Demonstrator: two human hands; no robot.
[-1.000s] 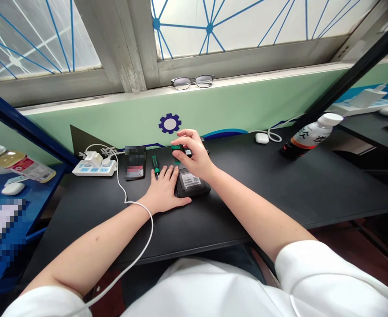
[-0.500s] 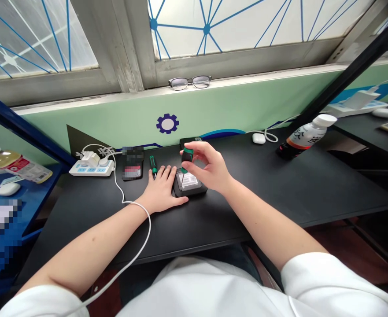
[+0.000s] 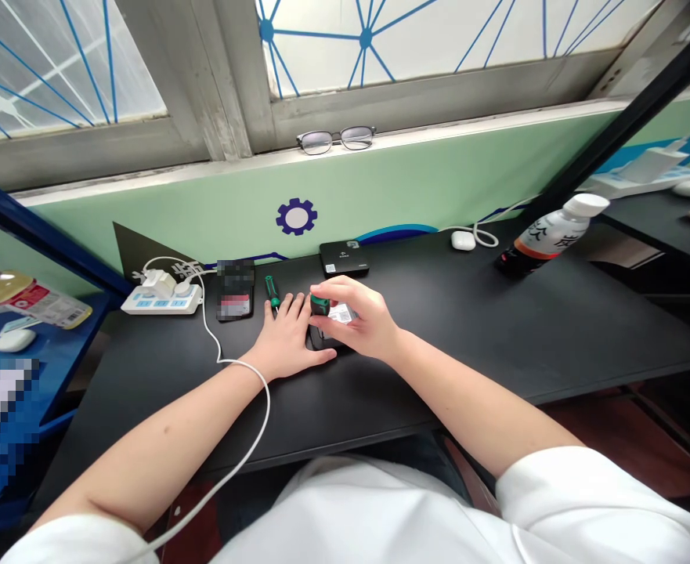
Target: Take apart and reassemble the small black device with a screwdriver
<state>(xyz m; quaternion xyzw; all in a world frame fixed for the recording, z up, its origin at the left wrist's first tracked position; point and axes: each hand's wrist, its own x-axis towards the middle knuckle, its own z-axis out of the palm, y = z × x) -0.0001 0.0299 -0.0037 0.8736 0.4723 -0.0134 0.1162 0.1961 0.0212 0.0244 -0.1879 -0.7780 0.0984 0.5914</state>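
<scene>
My right hand [image 3: 361, 317] grips a short green-and-black screwdriver [image 3: 319, 305] above a small black device with a white label [image 3: 341, 314]. The screwdriver's tip is hidden. My left hand [image 3: 289, 337] lies flat with fingers spread on the black table, against the device's left side. A second green-and-black screwdriver [image 3: 272, 291] lies just beyond my left fingertips. Behind my right hand, a flat black square cover [image 3: 345, 258] rests near the wall.
A phone [image 3: 235, 294] and a white power strip [image 3: 162, 300] are at the left, and a white cable crosses my left wrist. A bottle [image 3: 547, 239] and a white earphone case [image 3: 463, 240] stand to the right. Glasses [image 3: 336, 140] sit on the sill.
My right hand has moved down and slightly left with the screwdriver, covering more of the device. The black cover behind shows more fully. My left hand stays in place.
</scene>
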